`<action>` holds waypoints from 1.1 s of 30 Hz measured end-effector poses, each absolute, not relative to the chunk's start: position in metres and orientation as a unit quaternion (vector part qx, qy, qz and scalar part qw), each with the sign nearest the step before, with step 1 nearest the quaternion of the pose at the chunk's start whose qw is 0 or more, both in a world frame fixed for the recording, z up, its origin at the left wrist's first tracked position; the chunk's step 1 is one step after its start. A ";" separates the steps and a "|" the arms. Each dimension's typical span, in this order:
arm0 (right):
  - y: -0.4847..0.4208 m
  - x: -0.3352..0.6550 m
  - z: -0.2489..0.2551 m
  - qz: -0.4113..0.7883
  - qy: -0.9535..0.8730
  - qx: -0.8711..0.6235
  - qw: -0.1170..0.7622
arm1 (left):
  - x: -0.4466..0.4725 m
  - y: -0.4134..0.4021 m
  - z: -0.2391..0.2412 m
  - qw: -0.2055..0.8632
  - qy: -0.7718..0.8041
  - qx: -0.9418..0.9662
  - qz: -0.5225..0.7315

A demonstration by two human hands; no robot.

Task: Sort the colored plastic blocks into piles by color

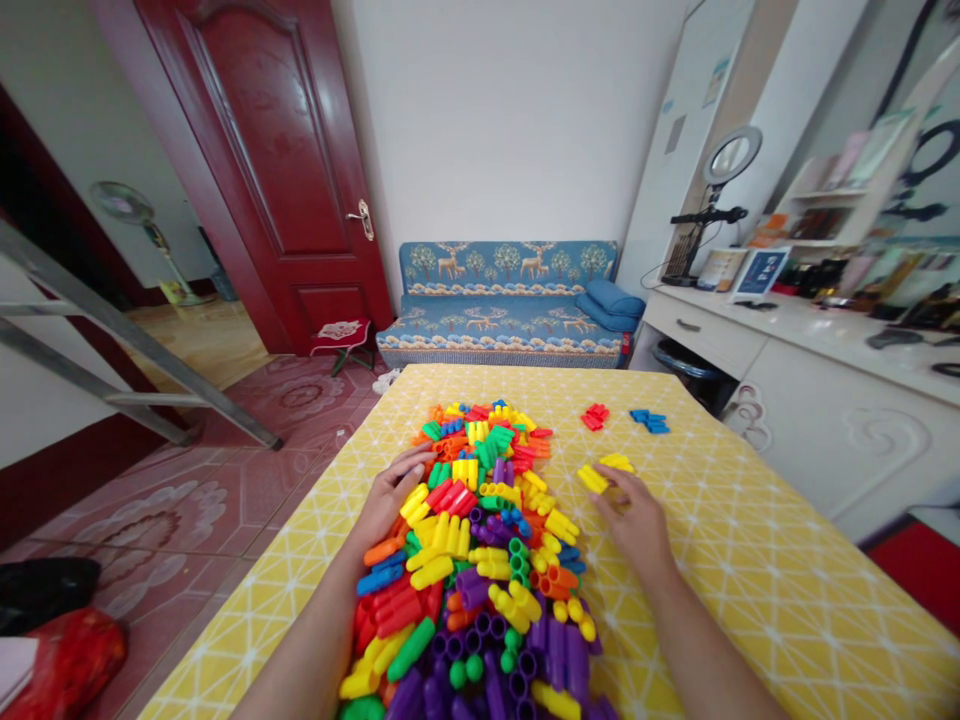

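Observation:
A large heap of plastic building pieces [450,540], shaped like joined tubes in yellow, red, green, blue, orange and purple, covers the middle of the table. At the heap's left edge lies my left hand [394,490], its fingers stretched out against the pieces and holding none that I can see. To the right of the heap, my right hand [634,515] pinches a yellow building piece [592,479] just above or on the cloth. Just behind its fingers lies another yellow building piece [618,462]. Farther back are red pieces [595,416] and blue pieces [649,421], in separate small groups.
A yellow patterned cloth [750,560] covers the table. Behind it stands a blue sofa [502,320]. A white dresser [840,400] with bottles and a ring light is on the right. On the left are a metal ladder [142,340] and a red stool [342,335].

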State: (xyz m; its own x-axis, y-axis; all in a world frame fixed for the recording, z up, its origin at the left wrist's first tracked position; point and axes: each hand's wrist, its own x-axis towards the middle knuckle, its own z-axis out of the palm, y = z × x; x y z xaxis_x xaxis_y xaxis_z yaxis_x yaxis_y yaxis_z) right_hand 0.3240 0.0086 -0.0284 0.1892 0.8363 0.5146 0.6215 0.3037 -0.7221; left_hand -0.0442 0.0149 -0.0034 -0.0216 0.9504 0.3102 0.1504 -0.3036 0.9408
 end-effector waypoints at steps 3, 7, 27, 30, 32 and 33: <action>0.022 0.351 -0.036 -0.008 -0.503 -0.647 0.573 | -0.045 0.016 -0.006 0.368 0.464 0.595 0.544; 0.044 0.385 -0.045 -0.062 -0.463 -0.726 0.505 | -0.045 0.017 -0.007 0.368 0.463 0.596 0.544; 0.059 0.373 -0.053 -0.104 -0.674 -0.688 0.249 | -0.045 0.015 -0.006 0.368 0.467 0.593 0.543; 0.063 0.381 -0.058 -0.126 -0.634 -0.716 0.265 | -0.046 0.016 -0.007 0.363 0.464 0.599 0.542; 0.063 0.383 -0.059 -0.127 -0.631 -0.717 0.267 | -0.046 0.016 -0.006 0.361 0.465 0.603 0.539; 0.062 0.383 -0.059 -0.124 -0.636 -0.714 0.267 | -0.046 0.016 -0.006 0.362 0.466 0.603 0.538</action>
